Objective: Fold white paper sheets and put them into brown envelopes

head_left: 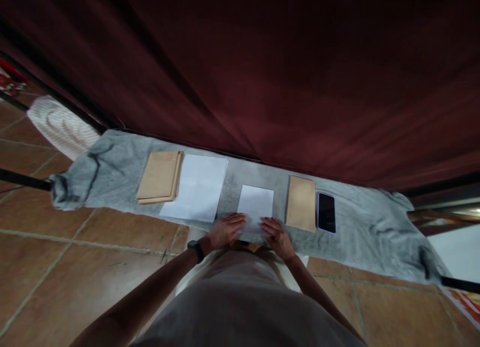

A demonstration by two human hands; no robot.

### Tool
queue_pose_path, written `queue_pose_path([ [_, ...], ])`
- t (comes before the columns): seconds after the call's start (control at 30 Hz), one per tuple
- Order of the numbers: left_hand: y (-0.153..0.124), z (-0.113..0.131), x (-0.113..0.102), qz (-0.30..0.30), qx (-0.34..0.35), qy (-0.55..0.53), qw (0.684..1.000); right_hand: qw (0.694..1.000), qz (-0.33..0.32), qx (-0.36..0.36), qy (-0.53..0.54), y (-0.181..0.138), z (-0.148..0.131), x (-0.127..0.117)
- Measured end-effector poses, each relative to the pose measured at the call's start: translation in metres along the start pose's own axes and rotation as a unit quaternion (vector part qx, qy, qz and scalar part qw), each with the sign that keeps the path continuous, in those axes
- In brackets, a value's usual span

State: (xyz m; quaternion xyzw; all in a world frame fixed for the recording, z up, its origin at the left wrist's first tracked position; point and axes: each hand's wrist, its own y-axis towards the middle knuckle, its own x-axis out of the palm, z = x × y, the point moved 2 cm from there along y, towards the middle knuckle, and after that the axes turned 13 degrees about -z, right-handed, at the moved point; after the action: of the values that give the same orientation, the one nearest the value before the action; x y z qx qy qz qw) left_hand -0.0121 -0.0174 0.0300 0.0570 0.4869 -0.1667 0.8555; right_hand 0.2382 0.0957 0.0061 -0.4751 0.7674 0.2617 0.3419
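A small white sheet of paper [256, 199], possibly folded, lies in front of me on the grey cloth. My left hand [227, 228] rests on its near left corner, fingers stretched out and lying flat. At the near right side, my right hand [277, 235] touches the same paper with its fingers extended and slightly apart. Larger white paper [200, 187] lies to the left. A stack of brown envelopes [158, 176] partly covers that paper's left edge. Just right of my right hand is a single brown envelope [301, 203].
A phone with a dark screen [326, 212] lies beside the single envelope. The grey cloth [360, 227] covers a long narrow surface and is wrinkled at both ends. Dark red fabric [262, 87] hangs along the far edge. Black bars [24, 178] stick out at the sides above a tiled floor [41, 257].
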Motion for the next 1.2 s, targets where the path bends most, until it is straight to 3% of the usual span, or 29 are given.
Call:
queue_pose_path([
  [0.2,0.010,-0.014,-0.007,0.074,-0.080,-0.114,0.987,0.989,0.093,0.095,0.061,0.009,-0.003,-0.004],
  [0.43,0.035,-0.010,-0.009,0.119,-0.299,-0.215,0.922,0.969,0.133,0.209,0.018,0.028,-0.004,-0.005],
  [0.67,0.055,-0.007,-0.023,0.078,-0.390,-0.158,0.904,0.928,0.074,0.365,-0.017,0.056,0.001,-0.016],
  [0.8,0.064,-0.008,-0.032,0.029,-0.415,-0.106,0.903,0.911,0.041,0.410,-0.027,0.066,0.002,-0.024],
  [1.2,0.079,-0.015,-0.041,-0.010,-0.459,-0.079,0.885,0.874,-0.044,0.480,-0.055,0.083,-0.002,-0.040],
])
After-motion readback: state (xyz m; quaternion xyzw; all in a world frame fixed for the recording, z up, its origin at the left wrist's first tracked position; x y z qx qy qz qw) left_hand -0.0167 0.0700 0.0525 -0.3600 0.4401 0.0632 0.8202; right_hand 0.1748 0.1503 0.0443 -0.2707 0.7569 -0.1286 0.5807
